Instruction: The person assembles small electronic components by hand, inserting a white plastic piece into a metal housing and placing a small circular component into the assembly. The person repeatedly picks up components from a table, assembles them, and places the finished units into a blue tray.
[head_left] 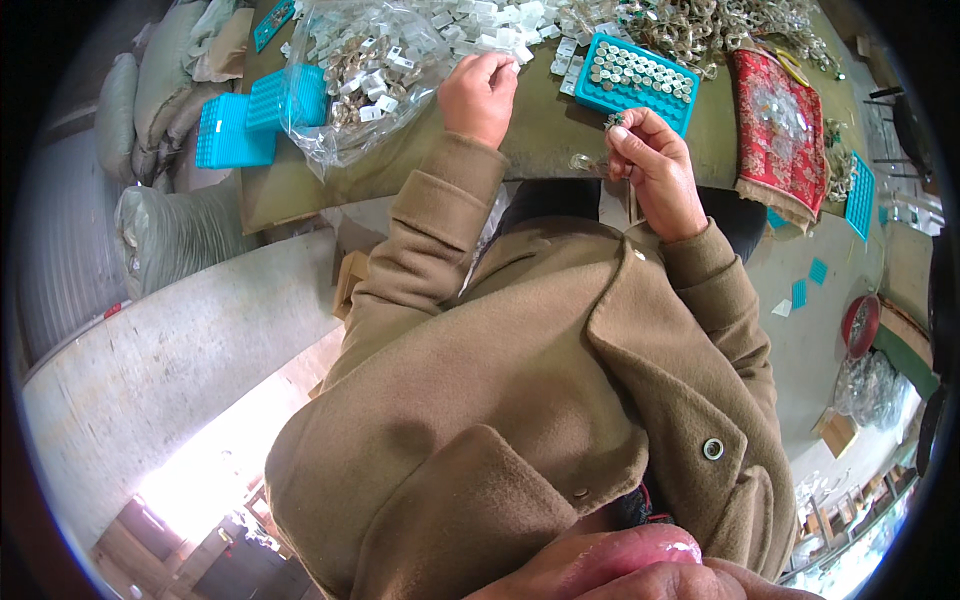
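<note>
My left hand [478, 100] reaches to the near edge of a heap of small white plastic housings [492, 28], its fingers pinched together. One housing shows at those fingertips, partly hidden by them. Thumb and forefinger of my right hand [655, 170] close on a small dark electronic part [613, 121]. A clear coiled wire [585, 162] hangs beside the same hand, below the part. Just beyond that hand lies a blue tray [655, 118] with rows of round, silvery-white pieces in its far part.
A clear plastic bag [320, 140] of housings and wires lies left, by stacked blue trays [235, 132]. Tangled clear wires [690, 30] pile up at the back. A red patterned cloth [760, 160] holding small clear pieces drapes over the right part of the green table [548, 140].
</note>
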